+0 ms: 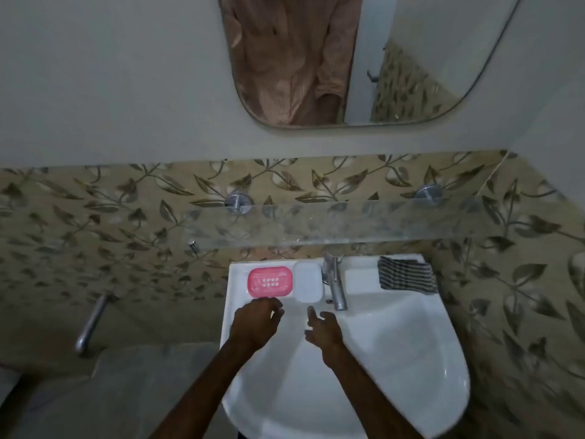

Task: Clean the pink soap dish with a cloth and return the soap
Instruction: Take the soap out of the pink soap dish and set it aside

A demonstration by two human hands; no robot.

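The pink soap dish [269, 281] lies on the back ledge of the white sink [395, 359], left of the tap, and holds no soap. A white rounded block [307, 282], probably the soap, sits right beside it. The dark striped cloth [406, 275] is folded on the ledge's right end. My left hand [256, 318] hovers just in front of the dish with fingers loosely curled and holds nothing. My right hand [323, 327] is over the basin, its forefinger stretched toward the white block, also holding nothing.
A chrome tap [334, 286] stands between the white block and a pale rectangle [361, 280] on the ledge. A glass shelf [348, 223] juts out above the ledge. A mirror [348, 58] hangs higher up. A metal pipe [91, 321] sticks out at the left.
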